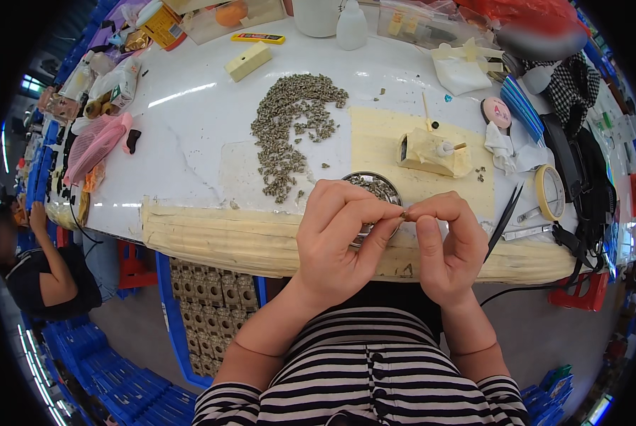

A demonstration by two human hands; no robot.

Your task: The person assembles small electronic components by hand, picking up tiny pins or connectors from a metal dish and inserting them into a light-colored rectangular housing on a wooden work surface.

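Over the near edge of the table, my left hand point(343, 231) pinches a small metal part point(403, 216) between thumb and forefinger. My right hand point(447, 245) meets it from the other side, forefinger tip on the part and the thumb bent close by, fingers curled. The part is tiny and mostly covered by the fingertips. Just behind my hands is a round metal dish point(397, 186) with many similar small parts in it, its near side hidden by my left hand. Farther off, a large heap of small grey metal parts point(282, 131) spreads over the white tabletop.
A tape-wrapped block point(435, 154) stands on a cream sheet point(374, 135). At right lie black tweezers point(504, 221) and a tape roll point(549, 193). Tan padding point(218, 231) covers the front edge. Below left is a blue crate point(179, 334) of metal pieces; another person point(51, 273) sits beyond.
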